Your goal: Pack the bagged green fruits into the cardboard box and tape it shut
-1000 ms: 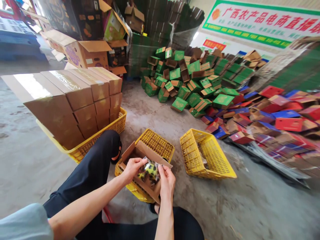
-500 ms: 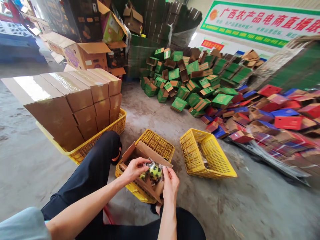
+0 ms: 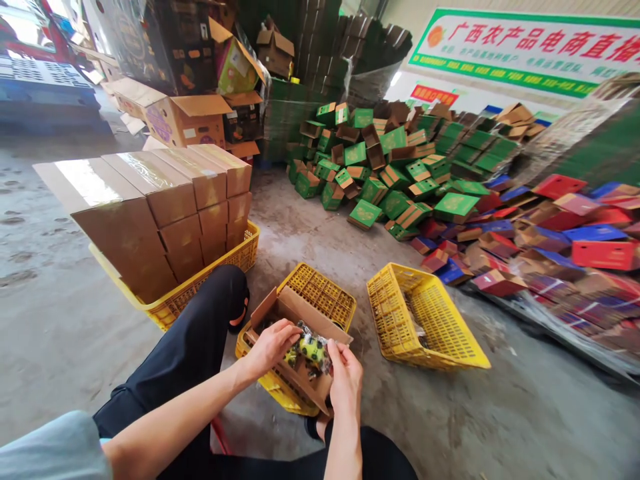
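Concrete floor (image 3: 320, 233), grey and scuffed, is bordered at the back by piled green boxes (image 3: 365, 213) and, to the right, by red and blue boxes (image 3: 603, 255). A wall banner (image 3: 530, 50), white edged with green, is hung above. One yellow crate (image 3: 173, 308), at left, is filled with taped brown cartons (image 3: 180, 200), stacked upright. One yellow basket (image 3: 435, 320), at right, is set apart on the floor; its contents are partly hidden. One open carton (image 3: 313, 313), flaps raised, is supported on an upturned yellow crate (image 3: 320, 293) between the knees. One clear plastic bag (image 3: 313, 348), with yellow-green, dark-spotted contents, perhaps fruit, is held over the carton's opening. Its left edge is gripped by the left hand (image 3: 273, 345), fingertips brought together; its right edge is pinched between thumb and fingers of the right hand (image 3: 346, 375). Dark trousers (image 3: 185, 360) and a pale sleeve (image 3: 55, 450) are worn.
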